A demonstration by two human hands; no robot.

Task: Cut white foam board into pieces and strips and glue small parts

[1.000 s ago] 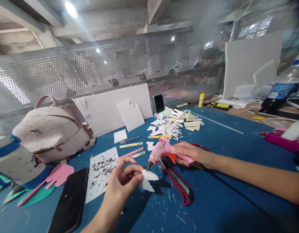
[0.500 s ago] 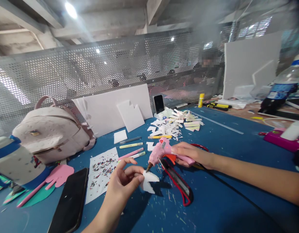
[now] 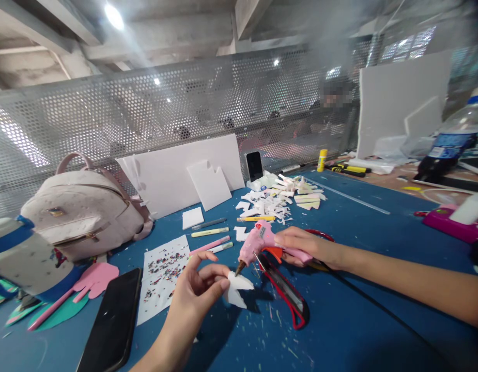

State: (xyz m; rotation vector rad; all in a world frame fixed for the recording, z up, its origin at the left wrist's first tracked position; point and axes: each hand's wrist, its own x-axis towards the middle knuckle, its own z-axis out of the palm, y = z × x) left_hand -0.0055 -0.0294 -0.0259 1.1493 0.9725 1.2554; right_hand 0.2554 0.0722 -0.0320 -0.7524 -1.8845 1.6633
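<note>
Between thumb and fingers, my left hand pinches a small white cut piece, which looks like foam or card. My right hand is wrapped round the handle of a pink hot glue gun with an orange trigger. The gun's dark nozzle points down to the left and meets the white piece close to my left fingertips; whether glue is flowing cannot be seen. Just below the gun, a red and black utility knife lies on the blue table.
Several pens and a paper sheet with dark flecks lie left of centre. A black phone, a lidded cup and a backpack stand further left. Behind are white scraps and a white board. The gun's cord trails right.
Almost nothing differs. The glue gun's nozzle and the white piece have shifted very slightly; both hands keep their hold.
</note>
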